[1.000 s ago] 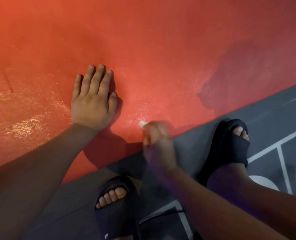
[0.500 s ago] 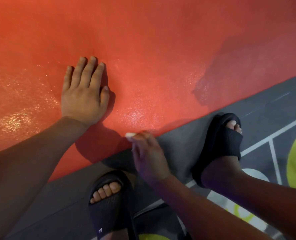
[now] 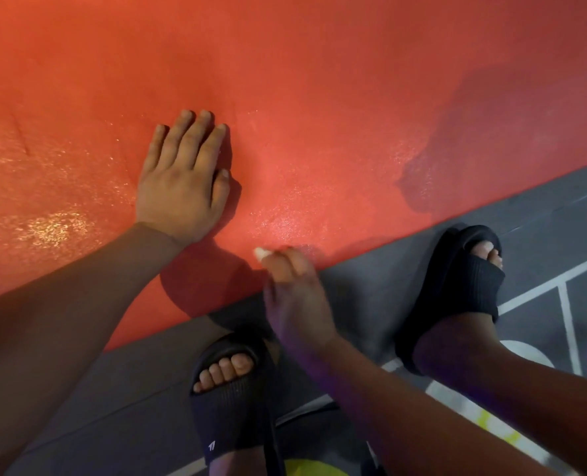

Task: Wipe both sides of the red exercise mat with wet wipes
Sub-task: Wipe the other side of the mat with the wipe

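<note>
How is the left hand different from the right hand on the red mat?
The left hand lies flat with straight fingers, well onto the red mat; the right hand is curled up at the mat's near edge. The left hand holds nothing; the right hand grips a small white wet wipe. The left hand looks sharp; the right hand is blurred. Both are bare and reach down to the same mat.
</note>
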`<action>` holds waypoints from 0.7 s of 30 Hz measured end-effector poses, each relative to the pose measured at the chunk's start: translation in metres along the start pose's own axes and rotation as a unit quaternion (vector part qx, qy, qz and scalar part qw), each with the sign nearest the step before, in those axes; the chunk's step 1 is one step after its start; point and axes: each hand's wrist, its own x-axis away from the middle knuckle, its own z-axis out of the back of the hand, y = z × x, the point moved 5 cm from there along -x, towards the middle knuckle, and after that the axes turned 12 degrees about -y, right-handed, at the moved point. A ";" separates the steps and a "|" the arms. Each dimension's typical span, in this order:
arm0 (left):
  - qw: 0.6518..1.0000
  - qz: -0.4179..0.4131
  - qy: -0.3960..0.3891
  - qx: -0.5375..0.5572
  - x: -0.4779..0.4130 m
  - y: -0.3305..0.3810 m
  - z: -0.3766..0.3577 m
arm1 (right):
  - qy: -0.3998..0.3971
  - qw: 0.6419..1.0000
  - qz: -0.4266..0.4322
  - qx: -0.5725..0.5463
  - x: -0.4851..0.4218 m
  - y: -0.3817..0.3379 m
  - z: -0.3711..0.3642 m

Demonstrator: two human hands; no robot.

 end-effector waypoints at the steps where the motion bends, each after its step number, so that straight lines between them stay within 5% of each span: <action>1: 1.000 -0.009 0.000 -0.006 0.003 -0.003 0.001 | -0.056 0.996 0.066 0.019 -0.002 -0.012 -0.009; 4: 1.000 -0.020 -0.001 -0.021 0.011 -0.014 0.005 | -0.131 0.975 0.166 0.072 -0.030 -0.007 -0.001; 9: 0.999 0.022 0.014 -0.031 0.030 -0.040 0.009 | 0.074 0.994 0.020 0.077 -0.096 0.031 0.063; 13: 0.998 0.048 0.022 -0.018 0.032 -0.047 0.010 | -0.092 0.985 0.103 0.101 -0.065 -0.002 0.018; 16: 0.999 0.046 0.023 -0.015 0.033 -0.046 0.010 | -0.215 0.935 0.244 0.144 -0.037 -0.014 0.002; 18: 0.998 0.049 0.023 -0.013 0.032 -0.048 0.011 | -0.221 0.905 0.311 0.190 -0.056 -0.014 0.014; 21: 0.999 0.046 0.017 -0.009 0.032 -0.047 0.010 | -0.105 0.935 0.264 0.210 -0.125 -0.004 0.049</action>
